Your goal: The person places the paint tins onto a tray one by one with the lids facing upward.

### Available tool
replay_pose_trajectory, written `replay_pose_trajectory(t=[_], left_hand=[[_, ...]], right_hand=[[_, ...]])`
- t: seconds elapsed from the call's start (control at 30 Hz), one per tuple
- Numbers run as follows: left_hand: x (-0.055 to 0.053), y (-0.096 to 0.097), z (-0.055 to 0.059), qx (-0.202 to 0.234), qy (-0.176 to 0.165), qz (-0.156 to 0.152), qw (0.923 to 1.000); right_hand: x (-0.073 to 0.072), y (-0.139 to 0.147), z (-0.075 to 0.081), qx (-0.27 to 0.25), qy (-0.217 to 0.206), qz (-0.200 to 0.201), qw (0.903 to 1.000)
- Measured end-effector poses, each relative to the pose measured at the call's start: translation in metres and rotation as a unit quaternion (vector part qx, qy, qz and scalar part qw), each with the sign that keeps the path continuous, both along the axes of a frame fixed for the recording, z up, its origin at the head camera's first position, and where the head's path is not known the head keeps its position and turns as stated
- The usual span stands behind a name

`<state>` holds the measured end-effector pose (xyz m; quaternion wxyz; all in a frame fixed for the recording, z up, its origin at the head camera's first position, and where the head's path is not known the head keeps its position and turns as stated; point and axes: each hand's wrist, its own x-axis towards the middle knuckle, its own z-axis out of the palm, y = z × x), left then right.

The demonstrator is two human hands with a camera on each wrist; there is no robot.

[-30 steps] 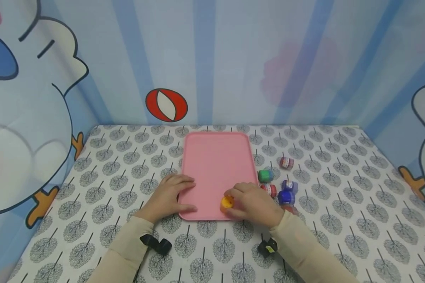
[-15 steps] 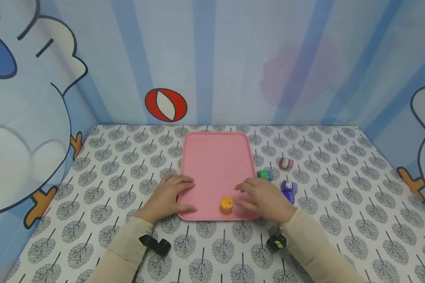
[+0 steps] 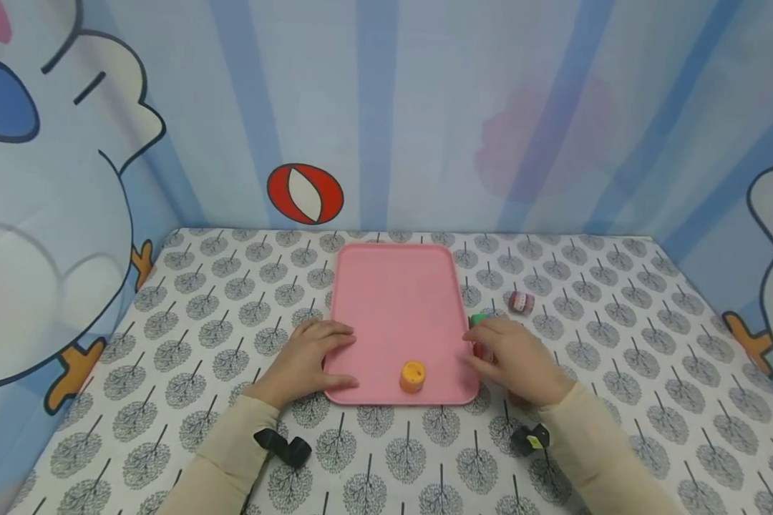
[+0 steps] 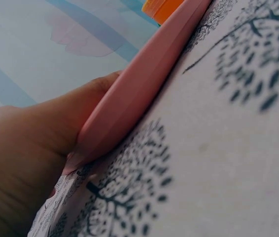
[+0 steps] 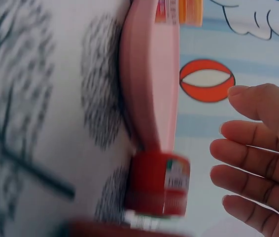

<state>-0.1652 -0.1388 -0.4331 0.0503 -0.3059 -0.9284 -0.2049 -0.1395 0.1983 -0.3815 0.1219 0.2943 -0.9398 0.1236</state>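
From the head view, your left hand [image 3: 307, 359] presses flat on the near-left corner of the pink tray [image 3: 396, 307], fingers straight. Your right hand [image 3: 518, 355] hovers just off the tray's right edge, fingers relaxed and apart, over a red jar [image 3: 482, 350]. The orange jar [image 3: 413, 375] stands upright on the tray between your hands. A green jar [image 3: 479, 319] peeks out beyond your right fingertips, and a pink jar [image 3: 521, 302] lies farther out on the tabletop [image 3: 200, 315].

At your left wrist, the thumb lies on the tray rim [image 4: 144, 94].

At your right wrist, open fingers [image 5: 248, 160] hold nothing; the red jar [image 5: 159, 185] sits against the tray's edge [image 5: 149, 89].
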Motion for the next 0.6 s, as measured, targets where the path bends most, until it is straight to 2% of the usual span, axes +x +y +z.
replay_pose_trajectory(t=[0.43, 0.6], left_hand=[[-0.001, -0.001, -0.001, -0.003, -0.001, 0.001, 1.0], [-0.001, 0.0, -0.001, -0.002, -0.003, 0.002, 1.0]], right_hand=[[0.0, 0.028, -0.002, 0.0, -0.006, -0.037, 0.9993], [-0.002, 0.033, -0.005, 0.006, -0.024, -0.053, 0.9983]])
